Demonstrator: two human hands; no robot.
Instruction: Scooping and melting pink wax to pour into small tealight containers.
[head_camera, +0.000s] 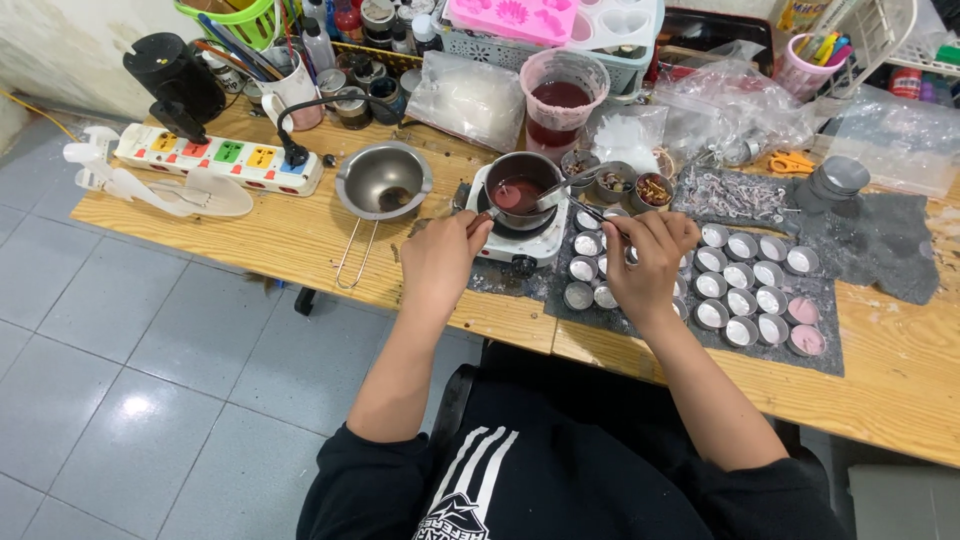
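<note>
**Hot pink wax, a thin handle, crowded cups**

Left hand (440, 262) curled shut around the thin wire handle of a small dark metal melting pot (520, 188), full of pink liquid and seated on a white electric hotplate (520, 235). Right hand (645, 262) pinched closed on a slim dark rod-like tool (600, 218), tip pointing toward 10 o'clock over a round silver tin cup (588, 244); exact contact too small to tell.

Likely risks, judged from here:
- Tipping the pot by its handle: liquid slopping onto the hotplate or the grey felt mat (870, 245).
- Right wrist brushing the rows of silver cups at 3 o'clock, knocking them askew.
- Spill running toward 9 o'clock, where an empty steel pouring pot (383, 182) and a white multi-socket power strip (215, 158) lie on the wooden table (300, 240).
</note>
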